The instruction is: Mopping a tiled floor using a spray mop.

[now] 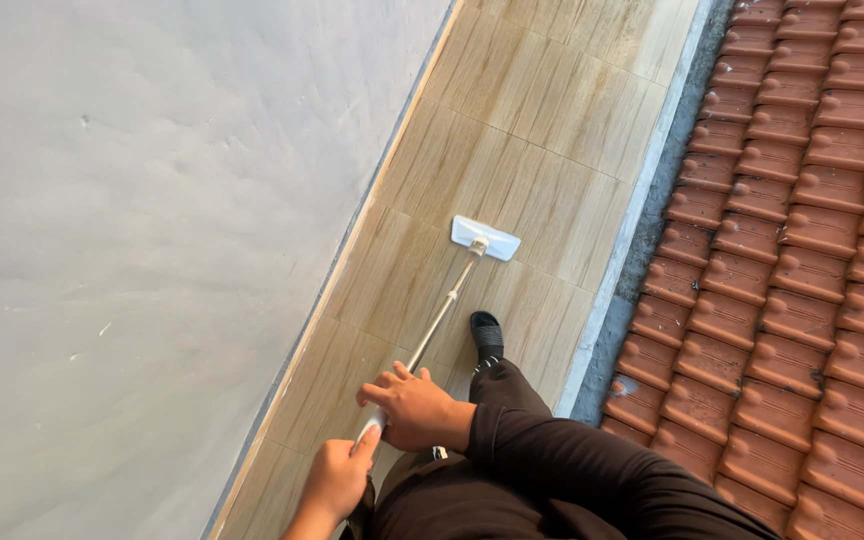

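Note:
A flat white mop head point(485, 238) rests on the wood-look tiled floor point(542, 150) ahead of me. Its thin metal handle point(444, 314) slants back toward my body. My right hand point(413, 406) grips the handle from above, with a dark sleeve behind it. Just below it, my left hand point(336, 478) is closed around the white top end of the handle. My foot in a dark slipper point(486, 331) stands to the right of the handle.
A grey plastered wall point(152, 250) borders the narrow tiled strip on the left. A pale concrete curb point(624, 240) edges it on the right, and beyond that lies a lower roof of red clay tiles point(802, 250).

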